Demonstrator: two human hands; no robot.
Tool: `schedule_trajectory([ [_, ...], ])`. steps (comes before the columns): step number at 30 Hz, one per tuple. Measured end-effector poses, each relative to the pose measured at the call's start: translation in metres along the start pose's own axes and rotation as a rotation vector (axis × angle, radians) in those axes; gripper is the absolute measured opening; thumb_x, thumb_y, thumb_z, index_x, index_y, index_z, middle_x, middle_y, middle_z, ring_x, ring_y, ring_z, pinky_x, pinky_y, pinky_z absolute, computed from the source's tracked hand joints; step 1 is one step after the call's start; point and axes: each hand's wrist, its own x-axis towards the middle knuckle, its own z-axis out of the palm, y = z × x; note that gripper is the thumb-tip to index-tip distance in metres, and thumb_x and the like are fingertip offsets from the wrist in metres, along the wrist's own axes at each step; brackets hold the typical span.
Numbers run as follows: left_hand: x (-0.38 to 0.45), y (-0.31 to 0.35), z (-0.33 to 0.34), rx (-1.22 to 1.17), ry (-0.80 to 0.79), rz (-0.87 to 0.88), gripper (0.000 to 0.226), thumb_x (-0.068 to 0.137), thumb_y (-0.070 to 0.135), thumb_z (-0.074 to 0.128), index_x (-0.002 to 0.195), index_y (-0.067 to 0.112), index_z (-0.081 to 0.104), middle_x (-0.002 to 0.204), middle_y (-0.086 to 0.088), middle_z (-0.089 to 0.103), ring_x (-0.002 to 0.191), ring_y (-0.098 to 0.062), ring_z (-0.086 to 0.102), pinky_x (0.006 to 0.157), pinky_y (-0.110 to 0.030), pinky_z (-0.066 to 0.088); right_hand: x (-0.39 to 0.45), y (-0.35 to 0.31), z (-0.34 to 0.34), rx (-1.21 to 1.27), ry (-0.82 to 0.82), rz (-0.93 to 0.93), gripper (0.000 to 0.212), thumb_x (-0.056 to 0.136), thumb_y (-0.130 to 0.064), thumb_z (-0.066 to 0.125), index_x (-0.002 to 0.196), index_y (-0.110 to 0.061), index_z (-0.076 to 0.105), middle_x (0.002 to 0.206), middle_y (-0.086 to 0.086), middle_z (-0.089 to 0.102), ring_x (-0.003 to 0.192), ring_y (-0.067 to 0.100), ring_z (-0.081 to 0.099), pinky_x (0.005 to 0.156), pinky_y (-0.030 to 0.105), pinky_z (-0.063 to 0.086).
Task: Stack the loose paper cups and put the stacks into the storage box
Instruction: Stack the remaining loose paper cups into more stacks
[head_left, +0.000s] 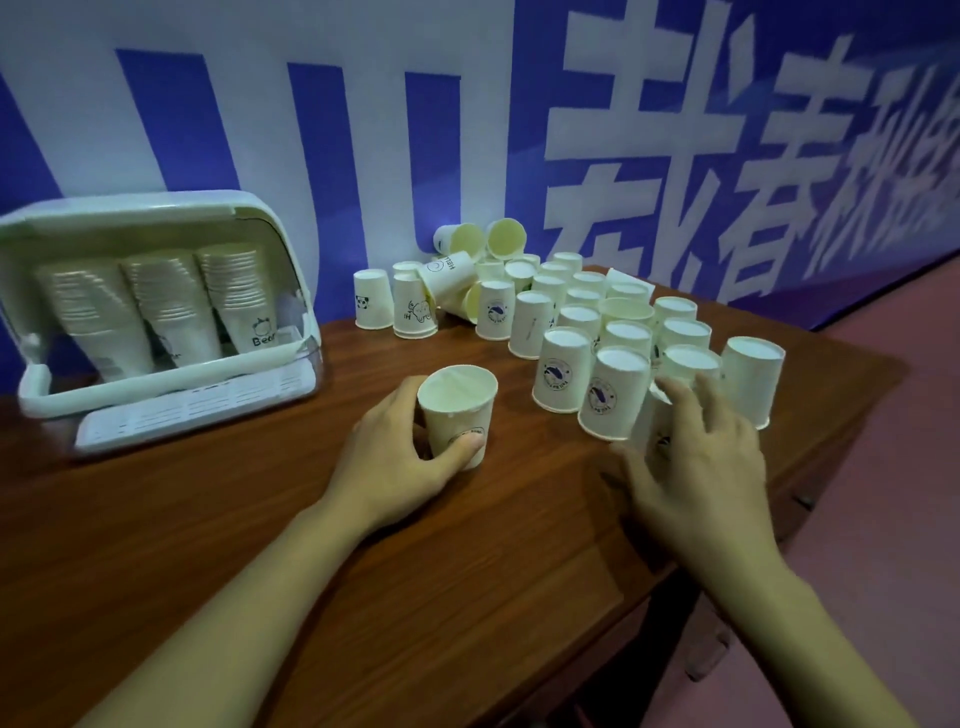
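Observation:
My left hand grips an upright white paper cup that stands on the wooden table near the middle. My right hand closes its fingers around an upside-down cup at the near edge of the loose cups; that cup is partly hidden by my fingers. Several loose cups stand upside down at the right, and a few lie tipped over at the back. The storage box stands at the left with its lid raised and three stacks of cups inside.
The brown wooden table has bare surface in front of the box and near me. Its right edge drops to a pinkish floor. A blue and white banner wall stands right behind the table.

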Motion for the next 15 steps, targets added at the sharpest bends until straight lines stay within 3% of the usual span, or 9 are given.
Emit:
schedule_trajectory([
  [2, -0.001, 0.0, 0.0, 0.004, -0.003, 0.006, 0.063, 0.077, 0.067, 0.075, 0.128, 0.037, 0.056, 0.114, 0.02, 0.065, 0.094, 0.001, 0.063, 0.077, -0.029, 0.055, -0.003, 0.001, 0.007, 0.11, 0.068, -0.059, 0.059, 0.081, -0.024, 0.076, 0.135, -0.014, 0.054, 0.142, 0.019, 0.049, 0.121, 0.043, 0.049, 0.098, 0.046, 0.041],
  [4, 0.0, 0.0, -0.001, 0.003, -0.014, 0.005, 0.059, 0.079, 0.062, 0.079, 0.129, 0.037, 0.056, 0.113, 0.021, 0.065, 0.091, 0.0, 0.064, 0.076, -0.027, 0.053, -0.003, -0.003, 0.006, 0.231, 0.064, -0.062, 0.062, 0.081, -0.018, 0.079, 0.138, -0.015, 0.055, 0.132, 0.014, 0.054, 0.12, 0.037, 0.052, 0.098, 0.04, 0.04],
  [6, 0.0, -0.001, -0.001, -0.019, -0.032, -0.003, 0.064, 0.076, 0.067, 0.077, 0.129, 0.038, 0.057, 0.112, 0.021, 0.067, 0.09, -0.001, 0.065, 0.076, -0.028, 0.055, 0.0, -0.011, 0.0, 0.163, -0.054, -0.086, 0.075, 0.082, -0.027, 0.078, 0.149, -0.019, 0.046, 0.131, 0.011, 0.057, 0.121, 0.034, 0.052, 0.101, 0.042, 0.04],
  [8, 0.0, -0.003, -0.003, -0.042, -0.048, -0.016, 0.072, 0.07, 0.077, 0.069, 0.13, 0.039, 0.057, 0.113, 0.02, 0.068, 0.092, -0.002, 0.066, 0.079, -0.031, 0.058, 0.007, -0.019, -0.009, 0.142, -0.125, -0.105, 0.072, 0.079, -0.036, 0.077, 0.145, -0.022, 0.051, 0.126, 0.008, 0.065, 0.114, 0.029, 0.058, 0.092, 0.039, 0.044],
  [10, 0.0, -0.003, -0.005, -0.048, -0.065, -0.017, 0.076, 0.068, 0.08, 0.065, 0.131, 0.039, 0.056, 0.115, 0.019, 0.068, 0.095, -0.003, 0.067, 0.081, -0.032, 0.059, 0.015, -0.034, -0.027, 0.334, -0.09, -0.066, 0.059, 0.074, -0.037, 0.08, 0.128, -0.025, 0.06, 0.113, -0.002, 0.069, 0.098, 0.017, 0.065, 0.078, 0.032, 0.05],
  [12, 0.001, -0.003, -0.005, -0.059, -0.081, -0.003, 0.075, 0.07, 0.08, 0.066, 0.132, 0.04, 0.056, 0.115, 0.018, 0.069, 0.096, -0.004, 0.067, 0.082, -0.035, 0.059, 0.023, -0.051, -0.041, 0.611, -0.059, 0.022, 0.055, 0.07, -0.036, 0.084, 0.115, -0.029, 0.054, 0.104, -0.012, 0.062, 0.091, 0.007, 0.063, 0.071, 0.034, 0.056],
  [15, 0.0, -0.004, -0.005, -0.111, -0.101, -0.001, 0.072, 0.072, 0.075, 0.072, 0.134, 0.043, 0.056, 0.115, 0.018, 0.071, 0.097, -0.005, 0.069, 0.083, -0.039, 0.06, 0.034, -0.087, -0.03, 0.9, -0.127, 0.034, 0.06, 0.062, -0.039, 0.083, 0.107, -0.032, 0.044, 0.106, -0.008, 0.057, 0.094, 0.014, 0.066, 0.071, 0.043, 0.061],
])
